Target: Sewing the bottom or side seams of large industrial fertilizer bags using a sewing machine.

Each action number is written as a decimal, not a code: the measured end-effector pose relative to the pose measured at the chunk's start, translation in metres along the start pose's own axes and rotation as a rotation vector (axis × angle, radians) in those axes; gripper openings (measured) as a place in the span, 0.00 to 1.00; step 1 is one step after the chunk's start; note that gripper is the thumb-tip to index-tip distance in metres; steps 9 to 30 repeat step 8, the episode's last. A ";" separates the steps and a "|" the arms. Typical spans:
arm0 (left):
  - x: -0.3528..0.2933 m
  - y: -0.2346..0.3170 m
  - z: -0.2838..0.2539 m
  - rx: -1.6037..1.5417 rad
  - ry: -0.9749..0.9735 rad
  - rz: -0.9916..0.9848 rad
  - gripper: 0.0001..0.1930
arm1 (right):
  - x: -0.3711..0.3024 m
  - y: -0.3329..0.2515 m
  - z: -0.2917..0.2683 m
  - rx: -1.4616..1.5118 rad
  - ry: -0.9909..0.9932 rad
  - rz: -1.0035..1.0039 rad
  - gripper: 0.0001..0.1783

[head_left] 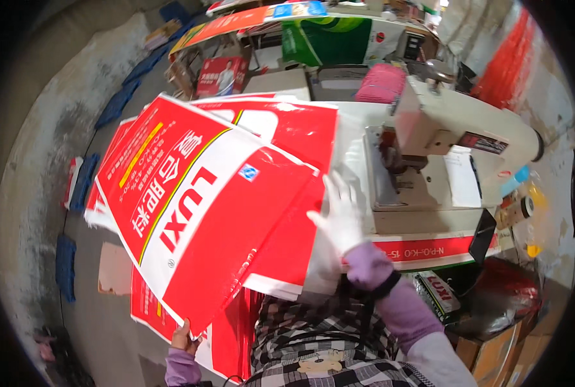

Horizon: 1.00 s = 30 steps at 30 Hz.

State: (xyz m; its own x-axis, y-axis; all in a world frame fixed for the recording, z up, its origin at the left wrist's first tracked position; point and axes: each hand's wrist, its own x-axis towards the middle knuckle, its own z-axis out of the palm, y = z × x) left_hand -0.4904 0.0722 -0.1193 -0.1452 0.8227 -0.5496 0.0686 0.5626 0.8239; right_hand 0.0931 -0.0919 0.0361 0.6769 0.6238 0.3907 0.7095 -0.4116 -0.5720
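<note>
A large red and white printed sack (219, 229), flat and unfilled, slants across the table in front of me. My left hand (184, 338), bare-fingered, is closed on its lower corner. In a white glove, my right hand (340, 216) lies with fingers spread beside the sack's right edge; one fingertip seems to touch that edge. Under this sack lies a pile of similar red sacks (300, 126). More red sacks (226, 335) hang or lie lower down, by my lap. To the right of my gloved hand stands a cream sewing machine (423, 129).
A notepad (463, 177) with a pen rests against the machine. At the table's right edge is a dark phone-like slab (483, 235). A pink bundle (381, 82) sits behind the machine. Cardboard boxes (497, 351) stand at lower right, and blue cloths (66, 267) lie along the left floor.
</note>
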 end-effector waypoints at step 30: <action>-0.089 -0.113 -0.224 0.504 0.532 0.356 0.16 | -0.036 -0.170 0.050 0.135 -0.476 -0.873 0.11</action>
